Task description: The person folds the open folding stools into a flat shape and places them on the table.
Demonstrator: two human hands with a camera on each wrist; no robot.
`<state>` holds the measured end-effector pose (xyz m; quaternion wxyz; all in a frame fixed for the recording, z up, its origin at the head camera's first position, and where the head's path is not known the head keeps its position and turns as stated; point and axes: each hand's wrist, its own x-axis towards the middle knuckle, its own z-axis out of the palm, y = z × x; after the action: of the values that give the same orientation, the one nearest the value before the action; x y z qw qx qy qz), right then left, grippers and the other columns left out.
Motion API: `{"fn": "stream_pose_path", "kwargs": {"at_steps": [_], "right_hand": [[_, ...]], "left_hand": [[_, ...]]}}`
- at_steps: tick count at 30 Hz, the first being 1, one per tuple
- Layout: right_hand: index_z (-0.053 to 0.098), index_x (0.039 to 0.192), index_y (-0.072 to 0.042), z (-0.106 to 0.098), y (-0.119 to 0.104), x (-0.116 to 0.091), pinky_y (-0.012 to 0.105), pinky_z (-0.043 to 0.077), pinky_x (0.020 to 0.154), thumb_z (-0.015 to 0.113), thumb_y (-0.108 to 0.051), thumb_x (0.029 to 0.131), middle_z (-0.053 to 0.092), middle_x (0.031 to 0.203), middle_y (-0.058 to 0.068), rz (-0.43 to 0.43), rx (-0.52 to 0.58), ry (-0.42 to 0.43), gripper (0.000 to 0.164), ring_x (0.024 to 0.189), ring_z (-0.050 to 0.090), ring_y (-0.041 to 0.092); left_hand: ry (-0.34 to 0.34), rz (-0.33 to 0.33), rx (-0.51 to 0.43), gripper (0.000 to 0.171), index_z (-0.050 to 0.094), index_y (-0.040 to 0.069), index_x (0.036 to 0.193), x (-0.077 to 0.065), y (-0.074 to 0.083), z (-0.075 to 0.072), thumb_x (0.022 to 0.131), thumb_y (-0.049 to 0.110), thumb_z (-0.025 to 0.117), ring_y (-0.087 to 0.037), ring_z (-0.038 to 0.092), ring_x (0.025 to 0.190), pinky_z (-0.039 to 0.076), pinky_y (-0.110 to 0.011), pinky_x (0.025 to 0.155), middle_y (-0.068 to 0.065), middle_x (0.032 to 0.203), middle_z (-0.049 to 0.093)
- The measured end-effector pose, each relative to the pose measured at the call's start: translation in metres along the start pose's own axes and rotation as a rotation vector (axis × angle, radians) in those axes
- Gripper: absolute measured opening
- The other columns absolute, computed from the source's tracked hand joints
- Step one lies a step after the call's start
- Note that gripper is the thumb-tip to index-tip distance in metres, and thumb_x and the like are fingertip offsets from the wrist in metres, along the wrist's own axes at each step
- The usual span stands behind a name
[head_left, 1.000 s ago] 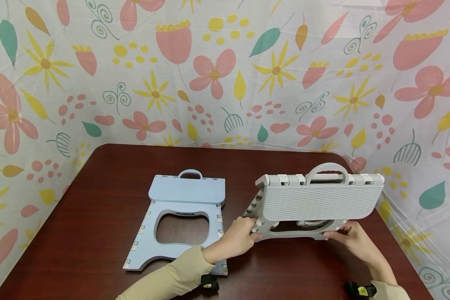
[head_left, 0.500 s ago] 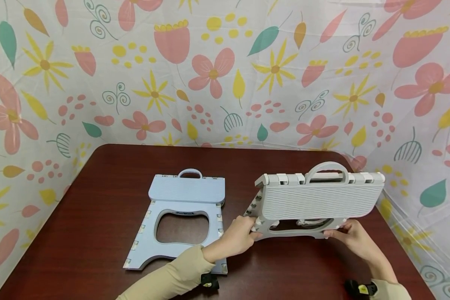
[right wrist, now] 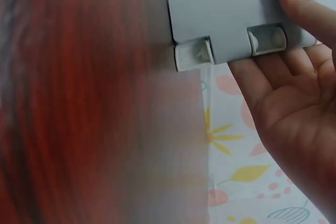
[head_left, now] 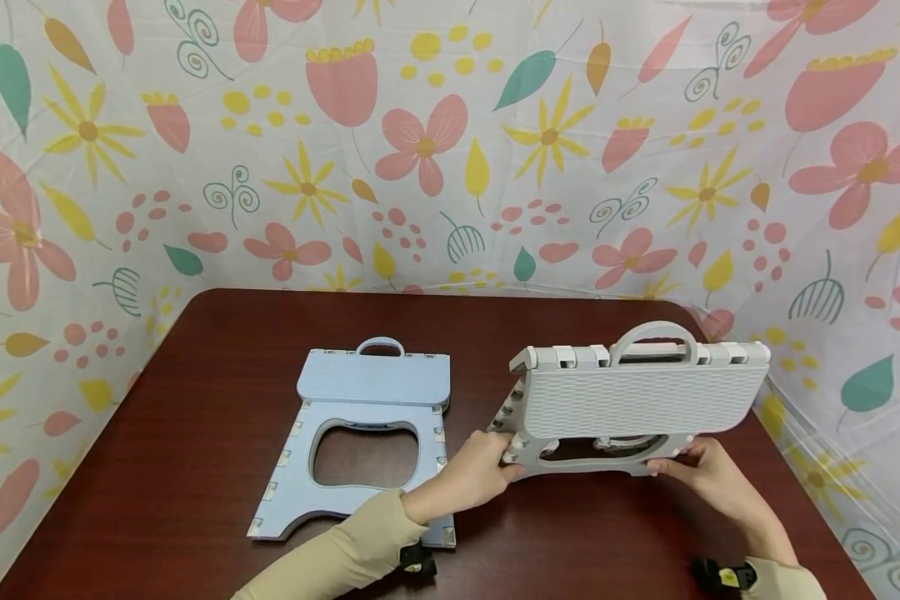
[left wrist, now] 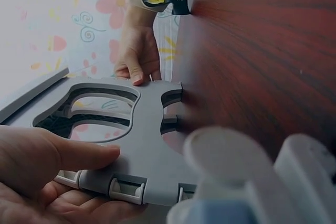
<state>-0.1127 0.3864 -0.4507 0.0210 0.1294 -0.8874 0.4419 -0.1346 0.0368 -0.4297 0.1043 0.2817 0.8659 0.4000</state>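
A light grey folding step stool [head_left: 637, 402], partly unfolded, stands at the right side in the head view. Its textured top slopes toward me and a carry handle loops above the upper edge. My left hand [head_left: 480, 471] grips the lower left side, thumb across the grey panel in the left wrist view. At the lower right, my right hand [head_left: 708, 479] holds the leg edge. In the right wrist view its thumb lies on the panel and the fingers [right wrist: 268, 72] are behind the hinged edge. A pale blue folding stool [head_left: 375, 379] lies folded flat, partly hidden by my left forearm.
Both stools are on a dark reddish-brown table [head_left: 217, 400] with rounded far corners. Flower-patterned cloth [head_left: 427, 225] hangs behind the table and along both sides. The blue stool sits just left of the grey one, under my left sleeve [head_left: 345, 546].
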Motion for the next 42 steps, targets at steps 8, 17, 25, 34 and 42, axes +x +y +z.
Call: {"fn": "stream_pose_path", "kwargs": {"at_steps": [8, 17, 25, 34, 42], "right_hand": [[0.072, 0.094, -0.004, -0.0073, -0.0033, -0.0043, 0.015, 0.048, 0.066, 0.075, -0.003, 0.081, 0.070, 0.088, -0.019, 0.060, -0.067, 0.012, 0.013, 0.079, 0.063, -0.005], [0.072, 0.091, 0.000, -0.0067, 0.0031, -0.0039, 0.021, 0.050, 0.059, 0.070, 0.010, 0.080, 0.072, 0.086, -0.017, -0.042, -0.001, 0.015, 0.015, 0.074, 0.064, -0.004], [0.073, 0.088, -0.001, -0.0064, 0.0063, -0.0037, 0.020, 0.049, 0.059, 0.070, 0.010, 0.080, 0.071, 0.084, -0.016, -0.042, -0.022, 0.016, 0.014, 0.074, 0.064, -0.005], [0.072, 0.088, 0.000, -0.0067, 0.0056, -0.0041, 0.020, 0.049, 0.058, 0.070, 0.011, 0.079, 0.072, 0.084, -0.016, -0.061, -0.020, 0.019, 0.014, 0.073, 0.064, -0.005], [0.072, 0.086, 0.000, -0.0063, 0.0046, -0.0030, 0.021, 0.049, 0.058, 0.070, 0.012, 0.079, 0.072, 0.082, -0.014, -0.061, -0.011, 0.021, 0.014, 0.072, 0.064, -0.004]], "left_hand": [[0.058, 0.025, 0.028, 0.013, 0.068, 0.007, 0.098, -0.0045, -0.0002, -0.0032, 0.086, 0.012, 0.072, 0.002, 0.055, 0.064, 0.042, -0.013, 0.058, -0.003, 0.086, 0.072], [0.066, 0.063, 0.060, 0.016, 0.071, 0.007, 0.101, -0.0061, -0.0010, -0.0052, 0.086, 0.014, 0.072, -0.001, 0.065, 0.073, 0.043, -0.011, 0.060, -0.004, 0.093, 0.075], [0.071, 0.076, 0.067, 0.016, 0.071, 0.007, 0.100, -0.0062, -0.0018, -0.0042, 0.087, 0.014, 0.071, -0.002, 0.066, 0.074, 0.044, -0.009, 0.061, -0.004, 0.093, 0.075], [0.069, 0.080, 0.073, 0.014, 0.072, 0.007, 0.099, -0.0058, -0.0010, -0.0047, 0.086, 0.014, 0.072, 0.000, 0.064, 0.073, 0.042, -0.009, 0.060, -0.003, 0.092, 0.075], [0.059, 0.074, 0.062, 0.011, 0.071, 0.007, 0.096, -0.0052, -0.0020, -0.0051, 0.086, 0.013, 0.071, 0.004, 0.053, 0.061, 0.038, -0.010, 0.056, -0.004, 0.087, 0.074]]}}
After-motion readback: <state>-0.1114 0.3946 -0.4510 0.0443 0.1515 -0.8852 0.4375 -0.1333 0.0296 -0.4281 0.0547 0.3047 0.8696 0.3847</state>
